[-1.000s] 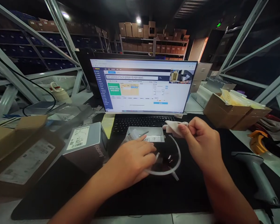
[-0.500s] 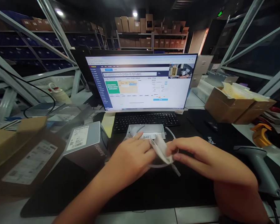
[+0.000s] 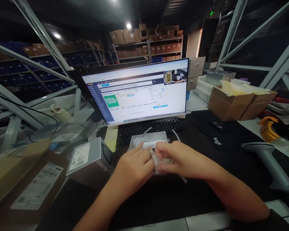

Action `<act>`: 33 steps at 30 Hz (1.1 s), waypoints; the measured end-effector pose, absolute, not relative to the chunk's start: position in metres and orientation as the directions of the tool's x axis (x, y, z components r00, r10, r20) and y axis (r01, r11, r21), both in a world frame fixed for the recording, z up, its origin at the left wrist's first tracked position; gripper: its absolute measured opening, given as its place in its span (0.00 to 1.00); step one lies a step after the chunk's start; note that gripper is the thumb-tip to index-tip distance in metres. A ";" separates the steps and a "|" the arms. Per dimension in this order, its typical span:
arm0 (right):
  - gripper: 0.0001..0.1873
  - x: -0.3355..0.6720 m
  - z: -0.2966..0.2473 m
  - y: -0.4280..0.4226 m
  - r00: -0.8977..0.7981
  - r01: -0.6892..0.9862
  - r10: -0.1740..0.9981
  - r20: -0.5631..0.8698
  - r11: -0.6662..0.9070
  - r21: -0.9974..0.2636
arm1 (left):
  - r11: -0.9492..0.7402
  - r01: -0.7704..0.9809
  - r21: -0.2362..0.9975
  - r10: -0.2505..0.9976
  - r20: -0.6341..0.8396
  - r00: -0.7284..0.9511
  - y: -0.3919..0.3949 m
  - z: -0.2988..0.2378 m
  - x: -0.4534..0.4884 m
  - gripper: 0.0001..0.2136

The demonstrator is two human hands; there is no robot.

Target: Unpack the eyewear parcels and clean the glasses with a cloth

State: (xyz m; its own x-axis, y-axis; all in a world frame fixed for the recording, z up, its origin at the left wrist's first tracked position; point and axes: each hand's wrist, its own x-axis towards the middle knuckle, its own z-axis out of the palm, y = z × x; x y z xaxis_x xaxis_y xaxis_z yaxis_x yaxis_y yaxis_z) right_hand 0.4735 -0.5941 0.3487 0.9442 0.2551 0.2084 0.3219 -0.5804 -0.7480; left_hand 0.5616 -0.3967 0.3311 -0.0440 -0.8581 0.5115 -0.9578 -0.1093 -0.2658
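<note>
A crumpled whitish wrapping [image 3: 156, 160], thin and partly see-through, is caught between my hands in front of the keyboard. My left hand [image 3: 135, 166] is closed at its near end, most fingertips hidden. My right hand [image 3: 177, 158] pinches its other side between thumb and fingers. Just behind them stands a small open grey box [image 3: 155, 136] with a printed label inside. A pale cable [image 3: 176, 136] curves out on the right, and another pale end shows below my right hand. Left of my hands is a grey carton [image 3: 91, 163] with a white label.
A monitor [image 3: 137, 93] and black keyboard [image 3: 146, 128] stand behind. On the right are a barcode scanner [image 3: 269, 166], mouse [image 3: 216, 126], orange tape dispenser [image 3: 269, 128] and brown boxes [image 3: 231, 104]. A labelled brown carton [image 3: 43, 183] fills the left front.
My right hand has moved left, close against my left hand, and its fingers now cover much of the wrapping. The view has tilted and shifted a little.
</note>
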 end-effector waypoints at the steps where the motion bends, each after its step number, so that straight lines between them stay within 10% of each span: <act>1: 0.13 0.473 0.349 -0.595 0.944 0.327 0.244 0.224 -0.585 -0.742 | -0.109 -0.961 -0.256 -0.855 0.518 -0.041 -0.396 0.333 0.562 0.09; 10: 0.23 0.485 0.349 -0.641 0.817 0.407 0.561 0.132 -0.399 -0.822 | -0.042 -0.984 -0.176 -0.880 0.472 -0.047 -0.391 0.339 0.556 0.08; 18: 0.22 0.479 0.341 -0.599 0.924 0.343 0.338 0.178 -0.526 -0.778 | -0.023 -0.972 -0.235 -0.873 0.478 -0.095 -0.395 0.327 0.561 0.08; 25: 0.28 0.489 0.356 -0.650 0.768 0.384 0.634 0.094 -0.338 -0.859 | -0.012 -0.995 -0.097 -0.892 0.451 -0.033 -0.390 0.338 0.559 0.04; 33: 0.20 0.475 0.347 -0.602 0.946 0.299 0.277 0.167 -0.549 -0.780 | 0.008 -0.989 -0.148 -0.844 0.529 -0.086 -0.401 0.325 0.558 0.05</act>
